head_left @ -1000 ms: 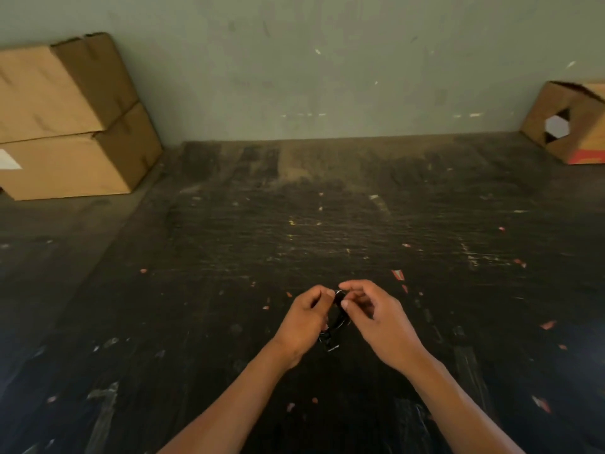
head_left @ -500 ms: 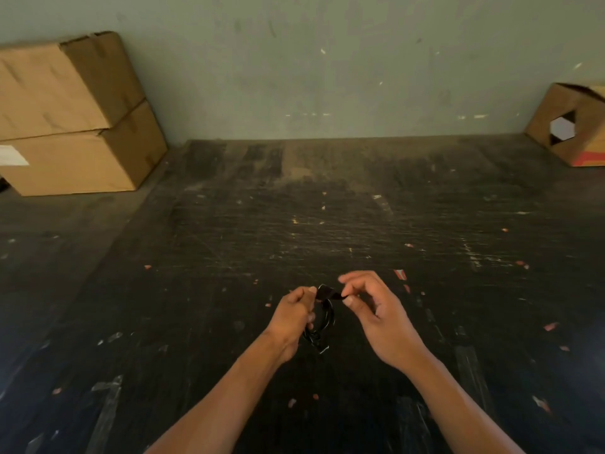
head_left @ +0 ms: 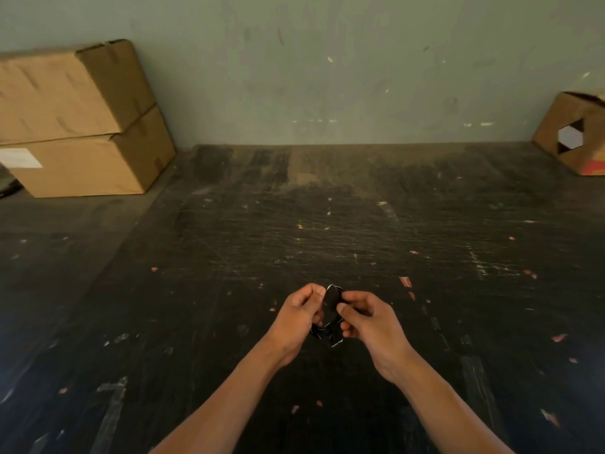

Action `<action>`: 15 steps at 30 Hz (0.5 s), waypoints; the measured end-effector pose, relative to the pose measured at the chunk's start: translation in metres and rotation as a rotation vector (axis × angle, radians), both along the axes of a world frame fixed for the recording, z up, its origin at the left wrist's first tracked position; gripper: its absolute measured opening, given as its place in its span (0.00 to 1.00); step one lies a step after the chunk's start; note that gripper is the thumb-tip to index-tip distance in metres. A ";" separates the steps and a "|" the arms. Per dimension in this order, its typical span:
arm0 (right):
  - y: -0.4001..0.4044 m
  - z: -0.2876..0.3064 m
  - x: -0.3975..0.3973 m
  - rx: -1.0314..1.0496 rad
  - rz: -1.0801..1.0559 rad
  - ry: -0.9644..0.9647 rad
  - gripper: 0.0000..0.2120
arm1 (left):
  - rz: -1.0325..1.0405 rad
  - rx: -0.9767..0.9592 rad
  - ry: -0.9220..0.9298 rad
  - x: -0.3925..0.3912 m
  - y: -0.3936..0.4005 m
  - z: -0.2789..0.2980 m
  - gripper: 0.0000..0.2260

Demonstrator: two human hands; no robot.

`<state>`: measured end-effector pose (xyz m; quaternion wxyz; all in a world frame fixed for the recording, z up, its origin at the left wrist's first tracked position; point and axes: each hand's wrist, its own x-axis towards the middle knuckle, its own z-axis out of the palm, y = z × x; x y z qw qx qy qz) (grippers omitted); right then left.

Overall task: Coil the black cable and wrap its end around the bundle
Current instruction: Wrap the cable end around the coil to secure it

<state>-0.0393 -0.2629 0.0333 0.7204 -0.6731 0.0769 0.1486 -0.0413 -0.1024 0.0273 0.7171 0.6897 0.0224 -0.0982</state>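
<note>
Holding a small bundle of thin black cable (head_left: 330, 309) between them, two bare hands meet low in the middle of the view, above a dark, scuffed tabletop (head_left: 327, 231). The left hand (head_left: 299, 317) curls its fingers and thumb closed around the left side of the coil. The right hand (head_left: 368, 321) pinches the coil's right side, thumb pressed near the middle of the bundle and fingers folded behind it. The cable forms a narrow, upright oval of several loops, its top poking out just above both sets of fingertips; a short, tangled bit with pale glints hangs below the hands. Whether the cable's end is already wound around the loops cannot be told, since the hands cover most of it. Both forearms are bare and reach in from the bottom edge. The tabletop is matt black, scratched with fine pale lines and dotted with small orange and white flecks. At the far left, two plain brown cardboard boxes (head_left: 75, 122) sit stacked, the lower one bearing a white label. At the far right stands a smaller brown cardboard box (head_left: 576, 132) with a white hexagon mark and a red strip. A dull grey-green wall (head_left: 327, 67), marked and chipped, rises behind the table.
</note>
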 end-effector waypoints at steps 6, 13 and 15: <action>-0.009 -0.005 -0.003 0.023 0.044 0.176 0.06 | 0.048 0.020 0.011 0.004 0.003 -0.005 0.14; -0.002 -0.015 -0.004 -0.023 -0.031 0.341 0.06 | 0.057 0.244 -0.068 0.000 -0.007 -0.007 0.08; 0.004 -0.014 -0.003 0.026 -0.079 0.369 0.06 | 0.062 0.265 -0.082 -0.003 -0.012 -0.007 0.07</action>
